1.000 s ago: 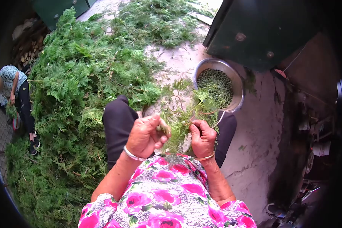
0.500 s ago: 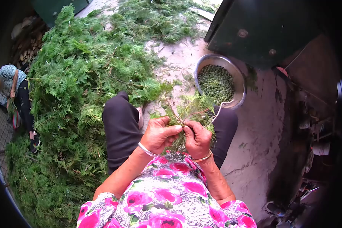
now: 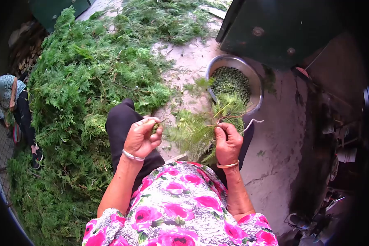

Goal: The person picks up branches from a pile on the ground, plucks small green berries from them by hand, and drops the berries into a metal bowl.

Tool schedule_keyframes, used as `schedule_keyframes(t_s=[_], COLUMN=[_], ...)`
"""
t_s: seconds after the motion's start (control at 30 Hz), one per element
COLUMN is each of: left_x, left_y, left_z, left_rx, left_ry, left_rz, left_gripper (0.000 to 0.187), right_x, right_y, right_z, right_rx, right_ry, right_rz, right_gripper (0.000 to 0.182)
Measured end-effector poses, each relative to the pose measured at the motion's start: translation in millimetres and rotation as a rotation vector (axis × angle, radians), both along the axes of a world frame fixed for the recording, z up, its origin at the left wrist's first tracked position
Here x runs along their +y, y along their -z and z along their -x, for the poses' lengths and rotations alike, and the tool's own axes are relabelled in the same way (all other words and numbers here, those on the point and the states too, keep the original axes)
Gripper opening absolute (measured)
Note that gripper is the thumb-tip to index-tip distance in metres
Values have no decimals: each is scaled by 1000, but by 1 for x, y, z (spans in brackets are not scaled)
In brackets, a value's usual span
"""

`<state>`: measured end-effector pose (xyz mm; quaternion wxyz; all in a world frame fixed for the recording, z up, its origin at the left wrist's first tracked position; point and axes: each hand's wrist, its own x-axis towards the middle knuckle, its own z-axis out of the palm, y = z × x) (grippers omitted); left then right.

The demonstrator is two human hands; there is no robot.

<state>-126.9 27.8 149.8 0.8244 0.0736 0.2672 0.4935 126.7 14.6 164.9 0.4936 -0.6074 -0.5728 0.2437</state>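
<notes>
My right hand pinches the stem of a leafy evergreen sprig, whose flat green fronds spread out over my lap. My left hand, apart from the sprig, has its fingers closed on a small green bit of sprig; its exact form is partly hidden. Beyond my right hand stands a metal basin with many small green cones in it. The upper fronds of the sprig overlap the basin's near edge.
A big heap of cut evergreen branches lies at my left, with more at the far end. Another person sits at the far left. A dark green metal panel stands behind the basin. Assorted clutter lines the right side.
My hands were together at the sprig. Now the left has moved away to the left with a small green bit, and the right has shifted right with the sprig.
</notes>
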Motion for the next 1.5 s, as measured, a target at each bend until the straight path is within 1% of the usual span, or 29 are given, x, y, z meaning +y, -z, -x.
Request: schedule_keyframes(t_s=[0.03, 0.07, 0.13, 0.17, 0.2, 0.23, 0.3, 0.43, 0.5, 0.53, 0.6, 0.63, 0.73, 0.77, 0.8, 0.87, 0.9, 0.93, 1.0, 1.07, 1.13, 1.2, 1.23, 1.27, 1.33, 1.37, 1.4, 1.47, 1.5], left_x=[-4, -9, -21, -26, -30, -34, -37, -28, -21, -15, -6, -3, 12, 11, 10, 5, 3, -1, -2, -6, -12, -16, -19, -19, -22, -23, -24, -29, -31], left_y=[11, 15, 19, 23, 24, 25, 25, 19, 17, 16, 14, 27, 20, 16, 11, 4, 6, 10, 15, 7, 10, 23, 23, 14, 2, 3, 1, -5, -5], left_z=[7, 7, 7, 8, 6, 5, 1, -24, -36, -42, -49, -47, -59, -62, -65, -71, -70, -69, -65, -60, -59, -50, -50, -49, -44, -46, -47, -50, -51], left_rx=[-50, -55, -92, -20, -56, 56, 224, 235, 102, 99, 19, -70, -176, -139, -140, -38, -27, -26, 16, 63, 38, -38, -47, -44, 25, 9, 9, 1, 15], left_ry=[39, 42, 47, 61, 56, 59, 44, 31, -60, -63, -59, -39, 2, -19, -18, -104, -93, -95, -50, 8, 48, 134, 106, 102, 137, 121, 116, 77, 70], left_rz=[-39, -38, -77, -46, 0, 34, 100, 109, 95, 91, 82, 108, 157, 111, 106, -73, -85, -93, -143, -150, -52, -59, -41, -53, -71, -68, -69, -115, -96], left_gripper=[24, 24, 35, 43, 36, 32, 22, 22, 21, 21, 19, 18, 23, 29, 29, 31, 33, 33, 33, 32, 30, 30, 29, 29, 28, 26, 26, 25, 23], right_x=[3, 6, 11, 12, 13, 14, 14, 12, 10, 9, 5, 2, 1, 1, 3, 5, 4, 1, -3, -9, -4, 10, 17, 22, 26, 25, 23, 16, 14], right_y=[3, 3, -2, -7, -13, -19, -30, -33, -35, -35, -35, -35, -29, -22, -19, -18, -25, -33, -48, -51, -54, -39, -36, -25, 3, 4, 3, -5, -7], right_z=[-5, -8, -13, -14, -14, -12, -10, -12, -12, -12, -11, -11, -5, -7, -7, 0, 7, 14, 24, 29, 44, 45, 43, 37, 29, 30, 32, 39, 39], right_rx=[69, 141, 268, 267, 348, 431, 459, 488, 484, 481, 414, 405, 333, 152, 151, -164, -350, -348, -270, -124, -190, -195, -190, -189, -91, 46, 45, 627, 702], right_ry=[31, 60, 62, 58, 63, 67, 70, 47, 8, 4, -69, -89, -40, 42, 41, 153, 251, 251, 142, -182, -195, -207, -212, -216, -556, -612, -616, -607, -569], right_rz=[33, 51, 81, 80, 80, 80, 62, 40, 45, 42, 72, 74, 18, 11, 6, -75, -177, -185, -310, -209, -155, 71, 323, 309, 391, 430, 430, 463, 477], right_gripper=[5, 4, 3, 3, 2, 2, 2, 4, 5, 5, 5, 4, 5, 10, 10, 19, 27, 27, 31, 34, 33, 34, 36, 36, 37, 28, 28, 20, 15])
